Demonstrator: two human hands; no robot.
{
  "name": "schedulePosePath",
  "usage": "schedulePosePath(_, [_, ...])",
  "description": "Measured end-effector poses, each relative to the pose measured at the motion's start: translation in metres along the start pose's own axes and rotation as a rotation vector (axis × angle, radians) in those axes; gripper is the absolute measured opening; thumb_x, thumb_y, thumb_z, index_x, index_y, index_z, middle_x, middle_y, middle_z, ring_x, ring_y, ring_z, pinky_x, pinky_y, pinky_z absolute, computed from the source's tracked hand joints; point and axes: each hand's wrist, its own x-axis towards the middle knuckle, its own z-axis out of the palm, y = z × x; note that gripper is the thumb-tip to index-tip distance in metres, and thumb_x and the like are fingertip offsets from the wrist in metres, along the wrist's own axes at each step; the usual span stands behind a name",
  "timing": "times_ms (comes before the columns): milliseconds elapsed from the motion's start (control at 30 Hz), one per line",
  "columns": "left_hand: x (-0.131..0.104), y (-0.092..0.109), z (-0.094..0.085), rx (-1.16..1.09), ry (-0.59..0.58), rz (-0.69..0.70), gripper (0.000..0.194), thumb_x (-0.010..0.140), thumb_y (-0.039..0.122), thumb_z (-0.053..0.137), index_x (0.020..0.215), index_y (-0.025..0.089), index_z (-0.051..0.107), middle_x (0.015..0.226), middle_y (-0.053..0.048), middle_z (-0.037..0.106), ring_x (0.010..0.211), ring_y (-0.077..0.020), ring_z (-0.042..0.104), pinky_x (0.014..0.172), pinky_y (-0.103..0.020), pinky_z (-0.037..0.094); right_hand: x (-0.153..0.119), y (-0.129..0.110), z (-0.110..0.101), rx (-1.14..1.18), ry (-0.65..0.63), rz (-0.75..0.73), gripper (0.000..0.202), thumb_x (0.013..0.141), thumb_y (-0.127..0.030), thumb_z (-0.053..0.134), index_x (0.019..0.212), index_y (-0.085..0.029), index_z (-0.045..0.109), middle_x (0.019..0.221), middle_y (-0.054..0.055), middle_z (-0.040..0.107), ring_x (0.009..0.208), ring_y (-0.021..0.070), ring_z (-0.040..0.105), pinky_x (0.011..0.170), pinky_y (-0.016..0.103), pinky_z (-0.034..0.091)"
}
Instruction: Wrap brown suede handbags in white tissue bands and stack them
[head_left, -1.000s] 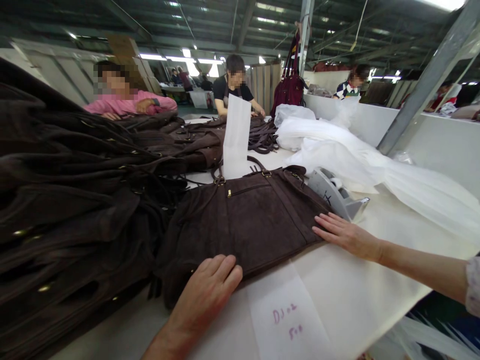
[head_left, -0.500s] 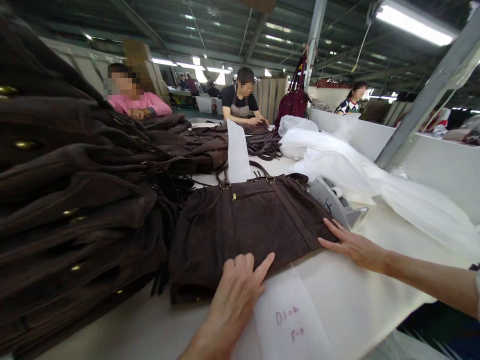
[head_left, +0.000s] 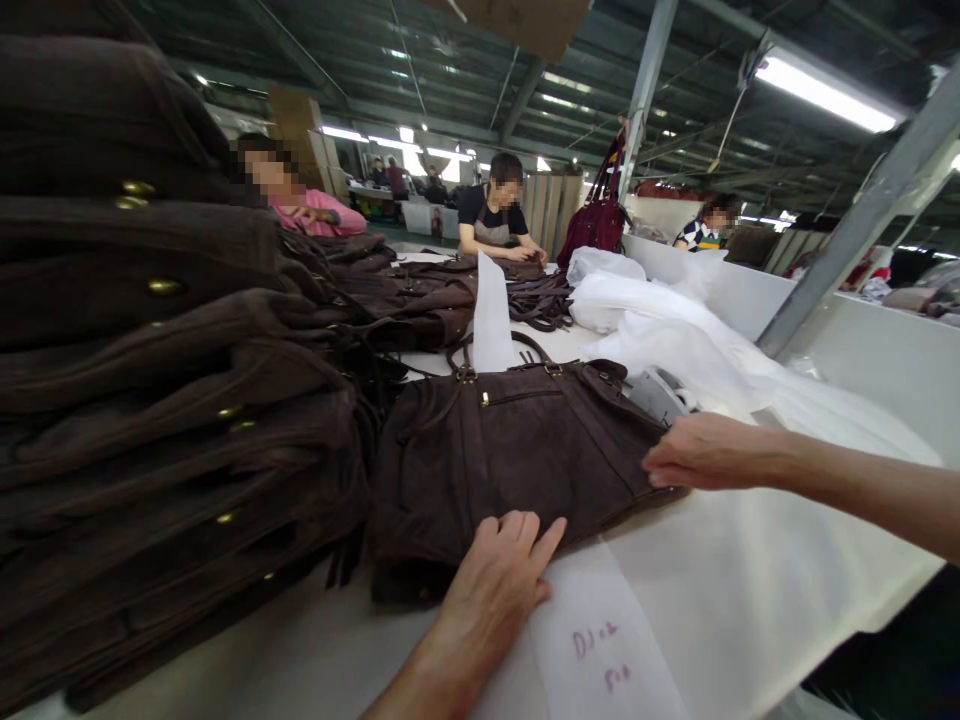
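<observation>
A dark brown bag lies flat on the white table, its handles pointing away from me and a small gold zip pull on its front. My left hand rests on the bag's near edge, fingers spread, holding nothing. At the bag's right end, my right hand has its fingers closed on the corner; the fingertips are partly hidden. A white sheet stands up behind the handles. Just beyond my right hand is a grey tape dispenser, partly covered by the hand.
Stacked brown bags rise high on the left. White wrapping material lies at the back right. A paper with handwriting is near my left hand. Across the table are people, a maroon bag and a slanted metal post.
My right hand has gone from spread fingers to a closed grip on the bag's right corner. My left hand stays on the near edge. The whole view has shifted slightly.
</observation>
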Motion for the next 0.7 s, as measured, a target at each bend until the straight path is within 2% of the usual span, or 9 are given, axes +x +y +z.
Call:
schedulePosePath(67, [-0.001,0.002,0.001,-0.002,0.009,-0.006,0.065,0.081,0.045,0.068,0.138,0.027,0.043,0.098,-0.004,0.055,0.087,-0.0207,0.049,0.068,-0.034,0.035,0.030,-0.027,-0.014,0.107,0.178,-0.110,0.041,0.098,-0.038,0.040,0.135,-0.027,0.052,0.123,0.006,0.064,0.108,0.0218,0.063,0.094,0.037,0.049])
schedulePosePath(100, [-0.001,0.004,0.001,-0.002,0.012,-0.014,0.066,0.081,0.046,0.068,0.138,0.027,0.042,0.099,-0.004,0.055,0.088,-0.0212,0.050,0.069,-0.034,0.036,0.043,-0.041,-0.010,0.162,0.251,-0.178,0.044,0.100,-0.038,0.036,0.141,-0.026,0.045,0.134,0.006,0.057,0.118,0.0210,0.056,0.100,0.037,0.045])
schedulePosePath(200, [-0.005,0.007,-0.003,-0.018,0.003,-0.023,0.058,0.083,0.047,0.065,0.133,0.026,0.046,0.102,-0.005,0.056,0.092,-0.0225,0.051,0.071,-0.035,0.041,0.069,-0.078,0.039,0.244,0.400,-0.271,0.057,0.098,-0.045,0.037,0.149,-0.019,0.030,0.152,0.011,0.033,0.139,0.0251,0.032,0.113,0.047,0.029])
schedulePosePath(300, [-0.021,0.000,-0.016,-0.080,-0.003,0.025,0.034,0.090,0.035,0.057,0.122,0.023,0.053,0.104,-0.005,0.058,0.094,-0.0212,0.053,0.075,-0.035,0.045,0.077,-0.091,0.099,0.243,0.337,-0.254,0.076,0.091,-0.058,0.044,0.152,-0.019,0.021,0.156,0.014,0.023,0.143,0.0326,0.019,0.113,0.060,0.017])
schedulePosePath(367, [-0.040,-0.012,-0.028,-0.132,0.060,0.023,0.030,0.092,0.024,0.050,0.122,0.021,0.053,0.111,-0.006,0.058,0.105,-0.0211,0.052,0.087,-0.036,0.046,0.077,-0.088,0.121,0.253,0.278,-0.255,0.078,0.090,-0.061,0.044,0.153,-0.023,0.016,0.157,0.012,0.020,0.144,0.0332,0.015,0.112,0.064,0.014])
schedulePosePath(467, [-0.075,-0.033,-0.043,-0.183,0.246,-0.166,0.037,0.092,0.010,0.040,0.127,0.017,0.049,0.126,-0.010,0.052,0.123,-0.0219,0.042,0.104,-0.038,0.039,0.076,-0.082,0.123,0.279,0.234,-0.269,0.088,0.086,-0.067,0.046,0.153,-0.024,0.009,0.157,0.012,0.016,0.145,0.0338,0.012,0.111,0.065,0.013])
schedulePosePath(533, [-0.092,-0.043,-0.047,-0.189,0.304,-0.307,0.040,0.092,0.007,0.038,0.130,0.017,0.046,0.132,-0.012,0.047,0.126,-0.0223,0.040,0.106,-0.039,0.038,0.074,-0.080,0.119,0.284,0.225,-0.276,0.095,0.082,-0.070,0.049,0.154,-0.024,0.007,0.157,0.013,0.015,0.145,0.0346,0.012,0.111,0.065,0.012])
schedulePosePath(633, [-0.102,-0.043,-0.041,-0.204,0.351,-0.425,0.045,0.092,0.013,0.043,0.136,0.018,0.038,0.134,-0.013,0.045,0.126,-0.0233,0.042,0.106,-0.042,0.040,0.074,-0.081,0.117,0.277,0.250,-0.254,0.087,0.087,-0.059,0.051,0.154,-0.024,0.009,0.157,0.013,0.016,0.145,0.0332,0.013,0.112,0.064,0.014])
schedulePosePath(700, [-0.103,-0.036,-0.033,-0.228,0.443,-0.559,0.044,0.092,0.019,0.047,0.135,0.017,0.036,0.127,-0.014,0.050,0.121,-0.0241,0.049,0.102,-0.043,0.044,0.074,-0.083,0.120,0.269,0.283,-0.238,0.078,0.090,-0.047,0.052,0.153,-0.024,0.011,0.157,0.013,0.018,0.145,0.0316,0.015,0.113,0.062,0.016])
